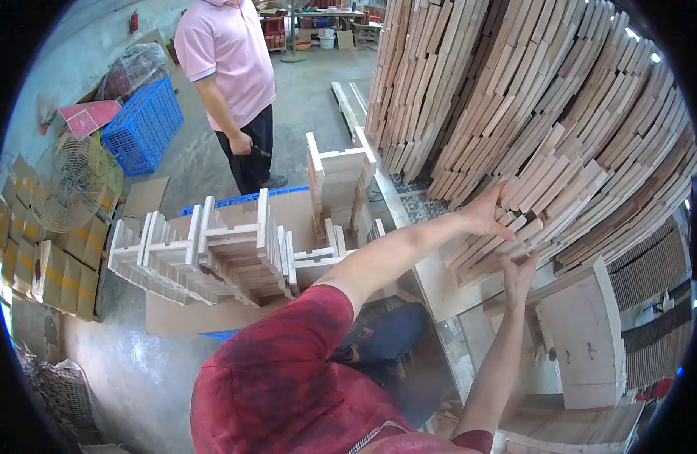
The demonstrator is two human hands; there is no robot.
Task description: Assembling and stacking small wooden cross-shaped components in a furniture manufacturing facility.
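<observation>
On my right, a block of light wooden slats (559,181) leans on edge, with some ends jutting toward me. My left hand (486,215) reaches across to their near ends, thumb apart from the fingers, and grips them. Lower down, my right hand (519,275) holds the lower ends of slats in the same block, its thumb and fingers spread around them. Some fingertips are hidden against the wood. Beside my left arm, joined wooden frames (235,234) stand in stacked rows on a cardboard sheet (183,318).
Tall rows of wooden slats (432,83) fill the right side. A person in a pink shirt (231,60) stands beyond the frames. At left are a blue crate (143,127), a fan (70,181) and cardboard boxes (65,276). A pale wooden panel (579,340) stands near my right forearm.
</observation>
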